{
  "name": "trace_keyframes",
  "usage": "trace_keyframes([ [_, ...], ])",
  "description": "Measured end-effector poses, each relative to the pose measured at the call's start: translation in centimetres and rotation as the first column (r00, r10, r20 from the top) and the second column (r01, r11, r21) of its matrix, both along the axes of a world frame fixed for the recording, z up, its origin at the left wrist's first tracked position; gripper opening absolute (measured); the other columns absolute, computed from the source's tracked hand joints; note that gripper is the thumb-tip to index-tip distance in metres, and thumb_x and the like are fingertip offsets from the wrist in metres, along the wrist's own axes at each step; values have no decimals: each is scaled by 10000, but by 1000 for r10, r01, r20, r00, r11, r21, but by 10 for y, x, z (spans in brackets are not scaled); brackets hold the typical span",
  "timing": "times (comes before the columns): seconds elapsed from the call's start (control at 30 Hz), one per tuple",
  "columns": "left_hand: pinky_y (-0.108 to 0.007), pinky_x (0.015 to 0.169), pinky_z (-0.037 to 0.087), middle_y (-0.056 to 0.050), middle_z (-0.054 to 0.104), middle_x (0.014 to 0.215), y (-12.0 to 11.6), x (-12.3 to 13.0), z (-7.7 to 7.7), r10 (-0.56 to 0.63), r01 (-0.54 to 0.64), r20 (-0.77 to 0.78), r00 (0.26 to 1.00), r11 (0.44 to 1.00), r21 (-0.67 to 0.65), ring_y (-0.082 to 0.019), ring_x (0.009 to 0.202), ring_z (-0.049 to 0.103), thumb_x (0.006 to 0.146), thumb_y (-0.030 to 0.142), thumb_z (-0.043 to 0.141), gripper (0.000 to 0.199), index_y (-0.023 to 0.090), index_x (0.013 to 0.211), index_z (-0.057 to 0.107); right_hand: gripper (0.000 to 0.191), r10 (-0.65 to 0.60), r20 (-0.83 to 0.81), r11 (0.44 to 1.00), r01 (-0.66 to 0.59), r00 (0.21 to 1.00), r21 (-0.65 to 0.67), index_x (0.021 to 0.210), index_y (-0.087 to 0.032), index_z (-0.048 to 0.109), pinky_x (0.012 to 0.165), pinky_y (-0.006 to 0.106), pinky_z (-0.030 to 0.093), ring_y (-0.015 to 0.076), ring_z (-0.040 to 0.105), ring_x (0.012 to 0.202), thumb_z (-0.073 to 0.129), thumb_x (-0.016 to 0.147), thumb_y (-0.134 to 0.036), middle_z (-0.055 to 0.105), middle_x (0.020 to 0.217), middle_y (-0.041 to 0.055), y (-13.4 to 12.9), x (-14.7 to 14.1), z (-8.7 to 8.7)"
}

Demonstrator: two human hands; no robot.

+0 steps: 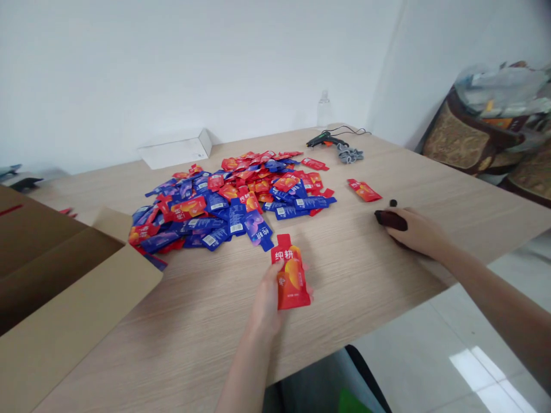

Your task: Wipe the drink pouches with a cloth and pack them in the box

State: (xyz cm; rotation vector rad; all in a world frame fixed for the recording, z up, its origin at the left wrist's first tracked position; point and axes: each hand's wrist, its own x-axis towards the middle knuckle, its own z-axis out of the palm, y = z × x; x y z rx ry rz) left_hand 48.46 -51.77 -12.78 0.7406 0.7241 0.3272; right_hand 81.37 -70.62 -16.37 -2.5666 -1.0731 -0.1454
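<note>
Fingers curl round the back and the thumb presses the front: the left hand [267,301] has a red pouch [293,281] clamped firmly, printed face to the camera, narrow neck pointing away, over the near part of the table [193,327]. Across to the right hand [415,229], down low by the tabletop, fingers at a dark object [392,220]; whether they grip it or merely rest on it, we cannot tell, nor what it is.

Just beyond that hand lies a lone red pouch [364,190], flat and apart from the others. And look at the middle: a broad heap of red and blue pouches [206,212], overlapping every which way, its nearest blue one just beyond the held pouch!

Over on the left, an open cardboard box [86,315] spreads its flaps, one reaching toward the heap. Behind the heap sits a white box [176,150] near the wall [172,69]. Far right of the table, a glue gun [325,140] with its cable, a grey crumpled item [349,154] just beside it, and a clear bottle [323,110] further back. Beyond the table, a patterned armchair [458,135] is loaded with plastic bags [499,92].
</note>
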Motion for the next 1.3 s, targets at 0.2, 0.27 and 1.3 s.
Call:
trace_keyframes([
  [0.2, -324, 501, 532, -105, 745, 815, 1, -9, 4, 53, -52, -11, 999, 999, 15, -199, 504, 658, 985, 549, 349, 531, 118, 1071, 648, 464, 83, 47, 972, -91, 995, 215, 1337, -242, 535, 936, 395, 505, 277, 619, 1124, 553, 910, -425, 599, 1303, 110, 48, -95, 42],
  [0.27, -325, 531, 535, -120, 745, 791, -1, -11, 2, 29, -29, -9, 1000, 1000, 9, -207, 532, 671, 976, 571, 357, 565, 104, 998, 674, 467, 245, 68, 896, -252, 967, 366, 1366, -234, 511, 1003, 407, 481, 265, 594, 1166, 563, 923, -373, 576, 1316, 109, 71, -146, 51],
  [1.3, -339, 883, 577, -115, 779, 891, 29, -40, 20, 381, -354, 97, 919, 910, -214, -241, 928, 742, 994, 438, 435, 443, 101, 1056, 714, 518, 671, 67, 712, -667, 738, 217, 1420, -229, 522, 883, 518, 528, 318, 511, 1122, 554, 904, -254, 475, 1396, 146, 121, -292, 43],
])
